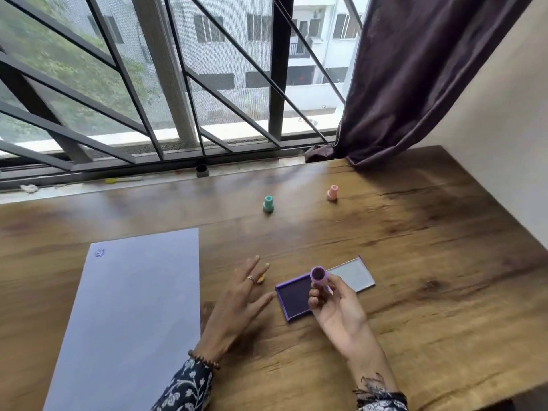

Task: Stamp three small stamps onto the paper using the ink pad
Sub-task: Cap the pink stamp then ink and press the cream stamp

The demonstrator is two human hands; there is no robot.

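My right hand (335,307) holds a small purple stamp (318,275) above the open purple ink pad (293,299), its inked face turned up toward the camera. The pad's lid (353,275) lies flat behind it. My left hand (237,304) rests with fingers spread on the wood between the pad and the pale paper sheet (133,307). A single round stamped mark (100,252) shows near the sheet's far left corner. A green stamp (268,204) and a pink stamp (332,192) stand upright farther back on the table.
The wooden table (430,262) runs to a barred window and its sill (148,176), where a small dark pot (202,170) sits. A dark curtain (415,78) hangs at the back right beside a wall. A small orange thing (261,278) peeks out by my left fingers.
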